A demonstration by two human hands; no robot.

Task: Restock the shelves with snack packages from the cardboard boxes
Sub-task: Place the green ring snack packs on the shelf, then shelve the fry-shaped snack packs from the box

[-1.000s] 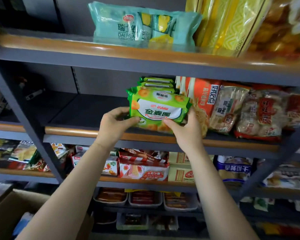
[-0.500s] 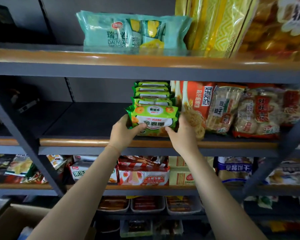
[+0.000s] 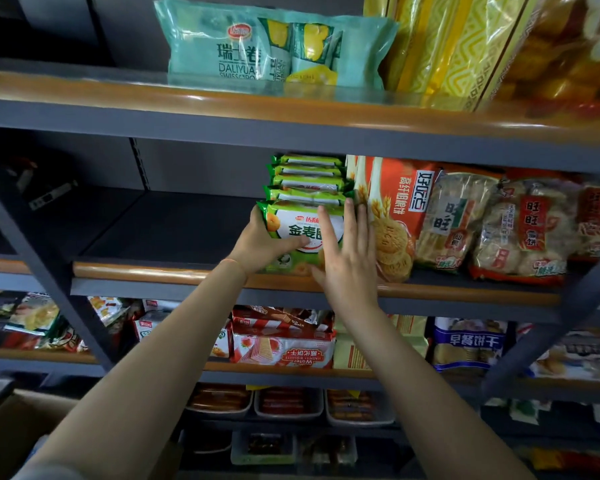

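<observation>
Left hand (image 3: pixel 262 242) curled in a grip, right hand (image 3: pixel 349 263) flat, fingers straight.

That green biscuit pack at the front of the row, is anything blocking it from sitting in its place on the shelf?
Nothing visible does. The green biscuit pack already stands at the front of the row of green packs, on the middle shelf. The left hand grips its left edge, the right hand lies flat against its front. The orange bag sits just right.

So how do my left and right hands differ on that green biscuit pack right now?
The left hand grips the green biscuit pack at its left edge, thumb curled across the front. The right hand lies flat, fingers straight, against its right front. Both touch the same pack on the middle shelf.
</observation>
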